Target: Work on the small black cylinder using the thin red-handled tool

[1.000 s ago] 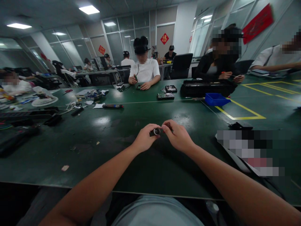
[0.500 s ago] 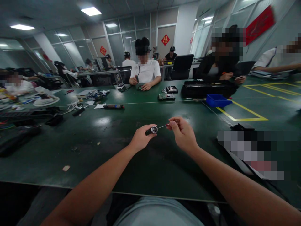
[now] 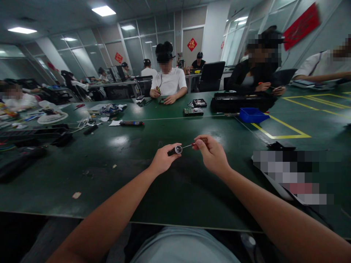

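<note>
The left hand [image 3: 161,160] grips a short black tube [image 3: 171,151], its fingers and thumb wrapped round the barrel and its silver-rimmed open end turned toward the right hand [image 3: 210,154]. That hand pinches the red handle [image 3: 194,144] of a screwdriver [image 3: 187,146], whose thin shaft points left to the mouth of the tube. The tip meets the rim there, but whether it is inside is too small to tell. Something pale shows within the tube's mouth, its form unclear. Both tube and screwdriver are held above the green surface [image 3: 170,197], in front of the person's body.

Farther off, to the right, a blue bin [image 3: 252,115] stands near a yellow-taped outline [image 3: 290,137]; what it may hold cannot be made out. Behind it lies a long black case [image 3: 236,106], its inside hidden from here. Left of the case are two drives [image 3: 193,111], the nearer showing a green board. A dark pen-like tool [image 3: 132,123] lies farther left, one end touching a scrap of paper [image 3: 115,123].
</note>
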`<state>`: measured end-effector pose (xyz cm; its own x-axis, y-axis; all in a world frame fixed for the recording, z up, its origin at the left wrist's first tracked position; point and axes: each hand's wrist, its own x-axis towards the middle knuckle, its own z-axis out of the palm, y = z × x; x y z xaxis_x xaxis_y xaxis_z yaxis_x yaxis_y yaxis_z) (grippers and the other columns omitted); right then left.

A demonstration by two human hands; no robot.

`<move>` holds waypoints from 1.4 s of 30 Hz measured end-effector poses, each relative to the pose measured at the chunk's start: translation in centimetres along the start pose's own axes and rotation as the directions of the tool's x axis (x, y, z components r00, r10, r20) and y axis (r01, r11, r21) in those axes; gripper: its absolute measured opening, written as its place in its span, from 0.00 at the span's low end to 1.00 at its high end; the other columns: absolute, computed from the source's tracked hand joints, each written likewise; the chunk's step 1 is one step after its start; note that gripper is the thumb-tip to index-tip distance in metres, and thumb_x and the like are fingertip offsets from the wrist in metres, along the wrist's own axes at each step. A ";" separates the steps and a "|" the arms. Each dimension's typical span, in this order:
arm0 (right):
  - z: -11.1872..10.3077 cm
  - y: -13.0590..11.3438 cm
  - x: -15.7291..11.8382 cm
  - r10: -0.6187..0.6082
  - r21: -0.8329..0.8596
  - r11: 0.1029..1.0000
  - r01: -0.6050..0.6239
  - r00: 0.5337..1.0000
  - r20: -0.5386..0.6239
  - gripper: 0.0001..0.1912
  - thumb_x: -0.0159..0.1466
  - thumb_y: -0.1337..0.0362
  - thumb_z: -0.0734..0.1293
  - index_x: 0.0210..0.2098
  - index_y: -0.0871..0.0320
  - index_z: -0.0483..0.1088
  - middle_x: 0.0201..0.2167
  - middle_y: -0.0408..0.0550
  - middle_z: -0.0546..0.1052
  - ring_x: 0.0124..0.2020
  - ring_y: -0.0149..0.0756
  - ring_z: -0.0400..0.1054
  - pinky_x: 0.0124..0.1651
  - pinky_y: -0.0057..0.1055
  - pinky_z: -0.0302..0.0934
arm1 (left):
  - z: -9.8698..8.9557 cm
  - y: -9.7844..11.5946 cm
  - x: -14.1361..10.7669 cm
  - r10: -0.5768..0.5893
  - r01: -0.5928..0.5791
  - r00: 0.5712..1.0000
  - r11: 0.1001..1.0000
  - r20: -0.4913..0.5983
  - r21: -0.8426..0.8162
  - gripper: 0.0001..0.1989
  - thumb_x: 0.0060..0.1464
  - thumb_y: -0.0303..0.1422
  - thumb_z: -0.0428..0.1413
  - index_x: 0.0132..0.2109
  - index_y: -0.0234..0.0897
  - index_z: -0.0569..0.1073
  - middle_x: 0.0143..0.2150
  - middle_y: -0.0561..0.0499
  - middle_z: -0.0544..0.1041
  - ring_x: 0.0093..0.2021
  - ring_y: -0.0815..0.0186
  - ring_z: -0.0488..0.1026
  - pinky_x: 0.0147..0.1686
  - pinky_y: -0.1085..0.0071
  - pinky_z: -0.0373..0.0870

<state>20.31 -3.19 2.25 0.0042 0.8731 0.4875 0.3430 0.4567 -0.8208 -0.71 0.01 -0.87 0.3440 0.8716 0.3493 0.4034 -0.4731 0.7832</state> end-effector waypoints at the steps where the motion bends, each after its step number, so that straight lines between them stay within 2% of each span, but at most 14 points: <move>1: 0.0 0.0 0.0 -0.003 -0.016 1.000 0.003 1.000 -0.018 0.11 0.69 0.55 0.61 0.42 0.55 0.69 0.33 0.47 0.79 0.35 0.39 0.76 0.40 0.37 0.67 | 0.0 0.0 0.0 0.004 -0.004 1.000 1.000 -0.001 0.003 0.22 0.55 0.29 0.62 0.57 0.43 0.74 0.56 0.48 0.76 0.58 0.58 0.71 0.64 0.55 0.59; 4: -0.2 -0.4 0.0 -0.025 -0.112 0.994 0.020 0.999 -0.045 0.11 0.69 0.55 0.62 0.39 0.55 0.70 0.32 0.47 0.79 0.33 0.38 0.75 0.37 0.35 0.65 | -0.1 0.0 0.0 0.028 -0.028 1.000 0.999 -0.003 0.033 0.22 0.55 0.30 0.62 0.57 0.44 0.74 0.56 0.49 0.76 0.58 0.59 0.71 0.63 0.56 0.60; 9: -0.5 -0.9 0.0 -0.050 -0.306 0.952 0.030 0.997 -0.056 0.17 0.63 0.50 0.67 0.25 0.54 0.68 0.21 0.43 0.74 0.22 0.33 0.66 0.27 0.31 0.56 | -0.2 -0.1 0.1 0.069 -0.070 0.997 0.989 0.017 0.133 0.21 0.56 0.31 0.62 0.57 0.44 0.74 0.54 0.48 0.77 0.55 0.58 0.72 0.59 0.57 0.64; 14: -0.6 -1.0 0.0 -0.131 -0.249 0.959 0.134 0.991 0.027 0.09 0.67 0.58 0.63 0.35 0.54 0.72 0.29 0.46 0.78 0.31 0.38 0.71 0.35 0.35 0.63 | -0.2 -0.1 0.0 0.097 -0.101 0.995 0.982 0.034 0.159 0.21 0.56 0.32 0.62 0.57 0.45 0.74 0.54 0.48 0.77 0.55 0.57 0.72 0.58 0.56 0.64; 18: -0.8 -1.1 -0.1 -0.149 -0.201 0.965 0.167 0.984 0.102 0.08 0.67 0.62 0.61 0.38 0.54 0.71 0.34 0.47 0.78 0.36 0.40 0.73 0.39 0.36 0.64 | -0.1 -0.2 0.1 0.096 -0.099 0.995 0.981 0.026 0.167 0.21 0.56 0.32 0.63 0.56 0.45 0.75 0.53 0.49 0.77 0.54 0.58 0.72 0.57 0.57 0.65; 23: -0.7 -1.3 -0.1 -0.088 -0.254 0.961 0.110 0.991 0.096 0.16 0.71 0.56 0.56 0.39 0.56 0.71 0.27 0.46 0.75 0.27 0.36 0.69 0.32 0.33 0.59 | -0.2 -0.2 0.1 0.104 -0.108 0.994 0.980 0.029 0.167 0.21 0.56 0.31 0.63 0.56 0.44 0.75 0.53 0.49 0.77 0.54 0.59 0.72 0.58 0.58 0.64; 26: -0.6 -1.3 -0.1 -0.059 -0.296 0.952 0.082 0.995 0.086 0.15 0.71 0.58 0.55 0.46 0.56 0.70 0.28 0.46 0.75 0.27 0.36 0.69 0.32 0.33 0.58 | -0.2 -0.2 0.1 0.099 -0.102 0.995 0.980 0.030 0.171 0.20 0.56 0.32 0.62 0.56 0.44 0.75 0.54 0.49 0.77 0.55 0.59 0.72 0.58 0.58 0.64; 28: -0.6 -1.3 -0.1 -0.068 -0.274 0.957 0.093 0.993 0.100 0.15 0.70 0.61 0.55 0.50 0.56 0.68 0.30 0.47 0.76 0.28 0.37 0.69 0.33 0.33 0.58 | -0.3 -0.1 0.1 0.090 -0.093 0.996 0.981 0.025 0.173 0.20 0.56 0.32 0.62 0.56 0.44 0.74 0.54 0.49 0.77 0.55 0.58 0.72 0.58 0.59 0.64; 32: -0.5 -1.4 -0.4 -0.087 -0.228 0.967 0.112 0.989 0.117 0.14 0.71 0.60 0.55 0.43 0.56 0.70 0.30 0.47 0.75 0.31 0.38 0.70 0.35 0.34 0.60 | -0.2 -0.1 0.2 0.091 -0.093 0.996 0.980 0.019 0.176 0.21 0.56 0.31 0.62 0.57 0.44 0.74 0.54 0.50 0.77 0.55 0.59 0.72 0.58 0.59 0.64; 36: -0.3 -1.1 -0.5 -0.093 -0.188 0.977 0.097 0.995 0.033 0.12 0.70 0.58 0.58 0.46 0.55 0.69 0.32 0.47 0.77 0.33 0.39 0.72 0.37 0.36 0.63 | -0.2 0.0 0.2 0.095 -0.098 0.995 0.978 0.024 0.182 0.21 0.56 0.32 0.62 0.57 0.44 0.74 0.53 0.50 0.77 0.55 0.60 0.72 0.58 0.60 0.64; 38: -0.1 -0.7 -0.3 -0.061 -0.102 0.993 0.056 0.997 -0.045 0.11 0.69 0.57 0.61 0.46 0.55 0.68 0.32 0.48 0.77 0.34 0.39 0.73 0.38 0.36 0.64 | -0.2 0.1 0.2 0.091 -0.092 0.996 0.977 0.016 0.193 0.21 0.56 0.32 0.63 0.57 0.43 0.74 0.53 0.50 0.77 0.54 0.59 0.72 0.57 0.60 0.65; 42: 0.3 0.1 0.3 0.046 0.065 0.997 -0.042 0.996 -0.072 0.13 0.68 0.53 0.61 0.38 0.56 0.71 0.30 0.48 0.77 0.31 0.37 0.73 0.37 0.37 0.66 | -0.2 0.1 0.2 0.098 -0.100 0.995 0.971 0.018 0.215 0.21 0.56 0.30 0.63 0.57 0.42 0.74 0.53 0.49 0.78 0.54 0.59 0.72 0.58 0.59 0.65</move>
<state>20.06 -2.84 2.18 0.0875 0.8788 0.4692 0.2810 0.4301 -0.8580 -0.74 0.13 -0.59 0.3967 0.8186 0.4153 0.5404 -0.5740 0.6152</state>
